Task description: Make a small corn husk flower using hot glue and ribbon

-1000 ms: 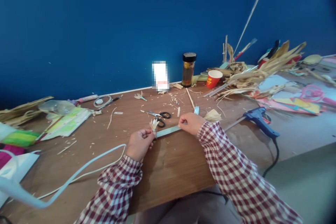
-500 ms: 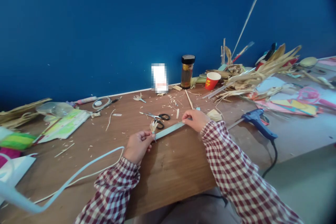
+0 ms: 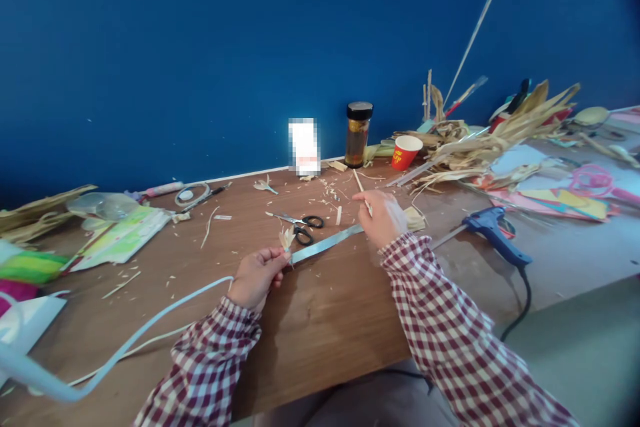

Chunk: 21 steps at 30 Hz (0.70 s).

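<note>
In the head view, my left hand (image 3: 257,275) pinches a small pale dried-husk flower (image 3: 287,239) upright, together with one end of a light blue strip (image 3: 323,248). The strip stretches across the table to my right hand (image 3: 383,217), whose index finger points left while the other fingers curl over the strip's far end. The back of that hand is slightly blurred and hides the end. Just behind the strip lie scissors (image 3: 303,221) with black handles. Another small husk flower (image 3: 265,184) rests farther back.
A blue glue gun (image 3: 493,230) lies to the right, its cord trailing off the edge. Husks (image 3: 500,140), a red paper cup (image 3: 406,152) and a dark-lidded jar (image 3: 359,137) stand behind. At left are a green sheet (image 3: 123,240) and a white curved tube (image 3: 145,333).
My right hand has moved a little right and its index finger has straightened. More of the strip's length shows between the hands. My left hand has shifted slightly left with the flower.
</note>
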### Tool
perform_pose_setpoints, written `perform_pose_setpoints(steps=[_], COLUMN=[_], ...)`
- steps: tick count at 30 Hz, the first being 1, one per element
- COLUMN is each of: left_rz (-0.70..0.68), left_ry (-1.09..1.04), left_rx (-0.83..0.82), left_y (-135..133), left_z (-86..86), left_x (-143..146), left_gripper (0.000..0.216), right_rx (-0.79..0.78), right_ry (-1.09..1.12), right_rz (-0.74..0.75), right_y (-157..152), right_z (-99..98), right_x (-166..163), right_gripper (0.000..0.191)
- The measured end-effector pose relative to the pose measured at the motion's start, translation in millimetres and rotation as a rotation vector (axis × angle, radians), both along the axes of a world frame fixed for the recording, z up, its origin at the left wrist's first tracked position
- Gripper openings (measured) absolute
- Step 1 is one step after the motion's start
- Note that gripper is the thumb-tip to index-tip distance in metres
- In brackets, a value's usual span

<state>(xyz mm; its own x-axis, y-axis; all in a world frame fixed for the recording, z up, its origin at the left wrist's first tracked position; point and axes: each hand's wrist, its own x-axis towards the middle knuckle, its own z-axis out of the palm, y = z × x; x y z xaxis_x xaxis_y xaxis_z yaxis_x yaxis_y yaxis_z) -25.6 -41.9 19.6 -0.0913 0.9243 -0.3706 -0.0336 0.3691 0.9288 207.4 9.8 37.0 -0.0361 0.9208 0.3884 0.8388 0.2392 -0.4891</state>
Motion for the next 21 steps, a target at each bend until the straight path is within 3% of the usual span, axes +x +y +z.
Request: perform_pose_setpoints(steps=[3, 5, 8, 12, 21], left_rz=[-0.009, -0.016, -0.032, -0.046, -0.081], left_ry=[0.009, 0.017, 0.027, 0.058, 0.114], left_rx=[0.014, 0.028, 0.034, 0.014, 0.017], left_y=[0, 0, -1, -1, -3], left_z=[-2.9, -4.0, -3.4, -1.9, -0.3], left_x=[0, 0, 1, 2, 8], left_gripper=[0.036, 0.036, 0.038, 0.035, 0.028], right_rx=[0.007, -0.057, -0.198, -0.417, -0.491], right_ry=[0.214, 0.281, 0.317, 0.375, 0.234], right_rz=[0.213, 0.386, 0.502, 0.551, 0.453], right_y=[-9, -17, -25, -28, -26], right_z=[-3.4, -8.5, -16.5, -24.7, -21.0], right_x=[-26, -46, -69, -78, -75], right_gripper=[0.023, 0.020, 0.018, 0.018, 0.008])
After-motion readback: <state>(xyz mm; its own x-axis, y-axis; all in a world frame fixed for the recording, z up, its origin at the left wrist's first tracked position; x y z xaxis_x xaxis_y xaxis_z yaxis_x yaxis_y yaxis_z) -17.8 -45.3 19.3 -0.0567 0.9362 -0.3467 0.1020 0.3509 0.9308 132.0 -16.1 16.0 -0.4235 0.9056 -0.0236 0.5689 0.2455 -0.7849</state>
